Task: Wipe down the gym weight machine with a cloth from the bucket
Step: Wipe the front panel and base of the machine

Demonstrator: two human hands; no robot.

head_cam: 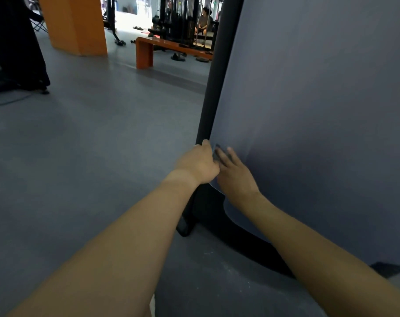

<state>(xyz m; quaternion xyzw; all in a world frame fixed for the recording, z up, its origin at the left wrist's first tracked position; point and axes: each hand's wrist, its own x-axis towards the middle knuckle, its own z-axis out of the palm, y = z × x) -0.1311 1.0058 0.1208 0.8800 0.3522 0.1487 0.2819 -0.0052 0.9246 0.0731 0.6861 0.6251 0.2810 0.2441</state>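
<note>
Left hand [198, 164]: fingers curled, gripping dark cloth [218, 153] beside black post [214, 88].
Right hand [234, 173]: fingers straight, pressing cloth onto grey panel [320, 99].
Far back: orange bench [146, 51], seated person [203, 20].

The machine's broad panel [320, 110] was a flat, unpatterned slate grey-blue, edged by a matte black post [214, 88] that ran down into a black base [240, 236]. The cloth [217, 152] against the panel looked dark grey, though it was too small and blurred to be sure. The floor [91, 145] was a plain blue-grey, flecked with pale specks near the base. Farther off stood a bright orange pillar [73, 24] and a darker, rust-orange bench [146, 49]. The equipment [16, 42] at the left was black, and a seated person's top [203, 20] was grey.
</note>
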